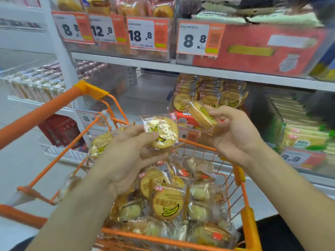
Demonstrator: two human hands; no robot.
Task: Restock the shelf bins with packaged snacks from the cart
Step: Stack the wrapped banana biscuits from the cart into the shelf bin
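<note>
Left hand: my left hand (126,156) is closed on a clear-wrapped round yellow biscuit pack printed with a banana (161,132), thumb across its lower face, fingers behind it; the pack sticks out past the fingertips, up and to the right.
Second pack, left: another round banana-print pack (99,144) shows just beyond the left hand's far edge (I cannot tell whether the fingers grip it).
Right hand: my right hand (233,136) pinches a tilted round banana biscuit pack in clear wrap (203,114) at its right edge; the pack lies up and left of the palm.
Gap: the two held packs are near each other but apart.
Cart: the orange wire shopping cart (243,180) sits under both hands, heaped with more clear-wrapped round biscuit packs (166,203).
Shelf bin: the clear shelf bin with upright banana biscuit packs (210,91) is just behind the right hand's pack.
Above: white and orange price tags (141,33) front the upper shelf bins.
Blur: the shelf's far right is smeared.
</note>
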